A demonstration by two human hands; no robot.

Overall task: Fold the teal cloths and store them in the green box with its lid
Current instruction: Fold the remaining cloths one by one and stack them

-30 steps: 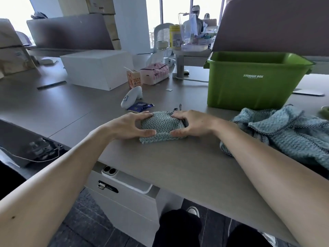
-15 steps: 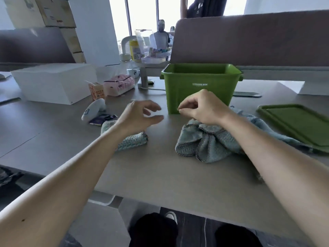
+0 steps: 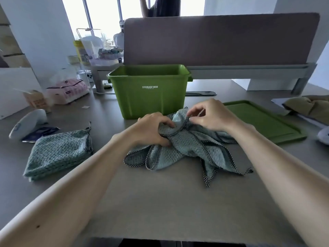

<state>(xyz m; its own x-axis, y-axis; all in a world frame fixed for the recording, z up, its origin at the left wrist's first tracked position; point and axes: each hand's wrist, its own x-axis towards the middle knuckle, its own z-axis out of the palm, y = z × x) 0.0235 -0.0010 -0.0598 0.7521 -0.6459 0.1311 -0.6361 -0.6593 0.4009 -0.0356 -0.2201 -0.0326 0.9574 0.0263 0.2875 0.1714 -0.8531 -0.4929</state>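
A crumpled teal cloth (image 3: pixel 188 148) with a black-and-white checked border lies in a heap on the grey table, just in front of the green storage box (image 3: pixel 151 97). My left hand (image 3: pixel 153 128) grips its bunched top on the left side. My right hand (image 3: pixel 211 115) pinches the checked edge at the top right. A folded teal cloth (image 3: pixel 58 151) rests flat to the left, untouched. The box stands open with no lid on it. Its green lid (image 3: pixel 263 120) lies flat on the table to the right.
At the left sit a white handheld device (image 3: pixel 26 123), a dark blue packet (image 3: pixel 41 133), a pink tissue pack (image 3: pixel 69 90) and a small carton (image 3: pixel 36 100). An olive cloth (image 3: pixel 311 106) lies far right. A grey partition (image 3: pixel 220 40) stands behind the box.
Both hands left the folded cloth, moved right and took hold of the crumpled cloth. My view swung right, so the folded cloth now lies at the left.
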